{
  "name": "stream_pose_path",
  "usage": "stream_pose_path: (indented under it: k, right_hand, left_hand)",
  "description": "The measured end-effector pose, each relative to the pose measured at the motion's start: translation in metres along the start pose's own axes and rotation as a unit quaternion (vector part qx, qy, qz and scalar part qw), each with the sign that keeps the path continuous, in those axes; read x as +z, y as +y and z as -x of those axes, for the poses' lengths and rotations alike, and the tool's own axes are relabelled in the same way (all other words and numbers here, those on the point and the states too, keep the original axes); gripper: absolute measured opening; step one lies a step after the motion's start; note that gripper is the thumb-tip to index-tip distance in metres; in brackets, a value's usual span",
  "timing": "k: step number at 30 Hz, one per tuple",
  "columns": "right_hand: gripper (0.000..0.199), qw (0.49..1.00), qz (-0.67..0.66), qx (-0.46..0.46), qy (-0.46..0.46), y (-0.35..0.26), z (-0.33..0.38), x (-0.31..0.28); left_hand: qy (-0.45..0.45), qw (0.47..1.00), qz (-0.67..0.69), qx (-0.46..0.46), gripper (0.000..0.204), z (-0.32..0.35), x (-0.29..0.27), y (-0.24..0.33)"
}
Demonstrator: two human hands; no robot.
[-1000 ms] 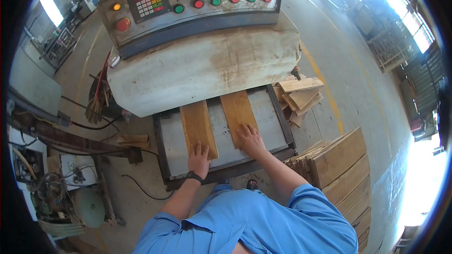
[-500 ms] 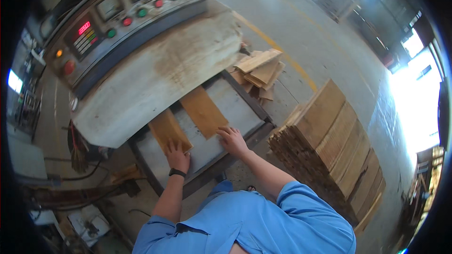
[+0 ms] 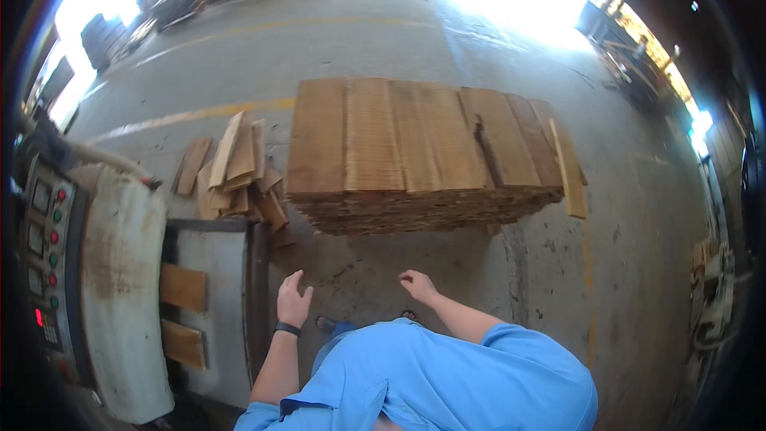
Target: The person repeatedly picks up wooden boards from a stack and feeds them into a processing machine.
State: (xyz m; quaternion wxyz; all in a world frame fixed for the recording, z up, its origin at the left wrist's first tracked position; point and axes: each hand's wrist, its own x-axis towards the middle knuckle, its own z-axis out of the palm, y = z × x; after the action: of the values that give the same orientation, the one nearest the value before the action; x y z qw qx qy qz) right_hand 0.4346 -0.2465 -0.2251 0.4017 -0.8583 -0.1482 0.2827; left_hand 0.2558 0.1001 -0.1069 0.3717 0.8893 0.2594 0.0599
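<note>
My left hand is empty and open, thumb apart from the fingers, just right of the machine table's edge. To its right, my right hand hangs in the air, also empty, its fingers loosely bent. Both hands are above the floor, on the near side of a large stack of boards, touching nothing. On the metal machine table at left lie two separate brown boards, an upper board and a lower board. Their left ends run under the machine's pale hood.
The machine's pale hood and its control panel with red and green buttons stand at far left. A loose heap of wood offcuts lies on the floor between table and stack. One narrow board leans at the stack's right end.
My view has turned right, from the machine to the stack. Both hands have come off the two boards, which stay on the machine table.
</note>
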Motion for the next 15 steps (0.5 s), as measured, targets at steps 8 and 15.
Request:
stream_pose_path:
  k: [8, 15]
  right_hand:
    - [0.033, 0.968, -0.066, 0.211, 0.116, 0.229, 0.147, -0.108]
    - [0.033, 0.880, -0.303, 0.305, 0.204, 0.305, 0.207, -0.152]
  left_hand:
    - [-0.177, 0.973, 0.085, 0.117, 0.050, -0.013, 0.168, 0.195]
    - [-0.278, 0.938, 0.024, 0.204, 0.054, -0.025, 0.254, 0.289]
